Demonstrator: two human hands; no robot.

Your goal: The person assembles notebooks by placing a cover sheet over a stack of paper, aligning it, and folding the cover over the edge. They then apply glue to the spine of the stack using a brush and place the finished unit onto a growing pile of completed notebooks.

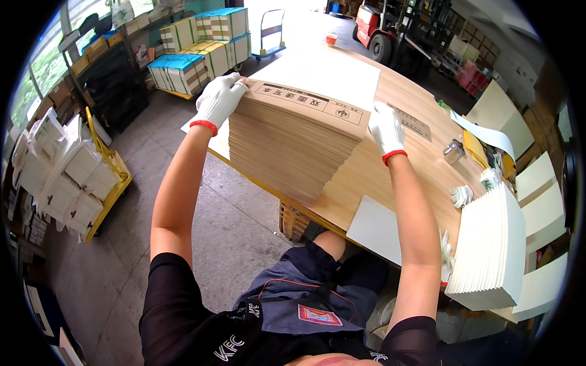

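Observation:
A tall stack of brown kraft-covered pads (284,152) stands at the near edge of the wooden table, its top cover printed in dark ink. My left hand (220,100), in a white knit glove with a red cuff, grips the stack's left far corner, fingers curled over the top. At the right end my right hand (386,129), gloved the same way, bears against the stack's side; its fingertips are partly hidden. Just behind the stack lies a large white sheet (332,70). A loose brown printed cover (412,124) rests beside my right hand.
At the right edge of the table (342,204) stands a row of thick white pads (488,244), near a glass jar (453,151) and a spare glove (462,196). Loaded yellow trolleys (108,195) stand to the left. A red forklift (372,27) is parked beyond the table.

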